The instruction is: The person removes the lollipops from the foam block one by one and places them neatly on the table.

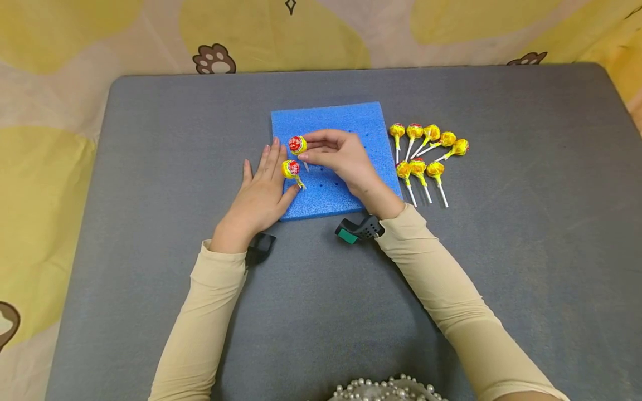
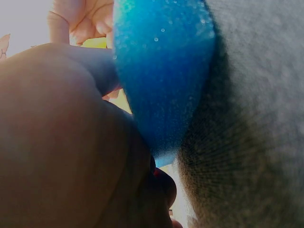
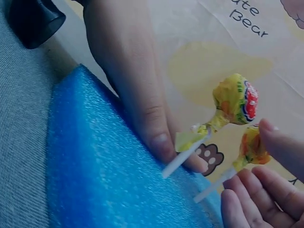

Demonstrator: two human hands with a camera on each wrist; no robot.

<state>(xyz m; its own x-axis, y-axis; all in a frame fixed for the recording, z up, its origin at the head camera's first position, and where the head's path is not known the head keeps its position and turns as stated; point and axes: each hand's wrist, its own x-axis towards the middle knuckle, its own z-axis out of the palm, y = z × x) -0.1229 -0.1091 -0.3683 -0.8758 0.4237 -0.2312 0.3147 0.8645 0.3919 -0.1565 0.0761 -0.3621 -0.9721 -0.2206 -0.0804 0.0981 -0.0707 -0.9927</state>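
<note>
A blue foam block with small holes lies on the grey table. My left hand rests with spread, straight fingers along the block's left edge. A yellow-and-red wrapped lollipop stands tilted in the foam beside the left thumb, its white stick showing in the right wrist view. With thumb and fingers, my right hand pinches a second lollipop just behind the first one. Its stick points down, the lower end right at the foam surface. In the left wrist view, the foam's side fills the middle.
Several wrapped lollipops lie in two rows on the table, right of the foam. Black wrist devices are worn at both wrists. A patterned yellow cloth hangs behind the table's far edge.
</note>
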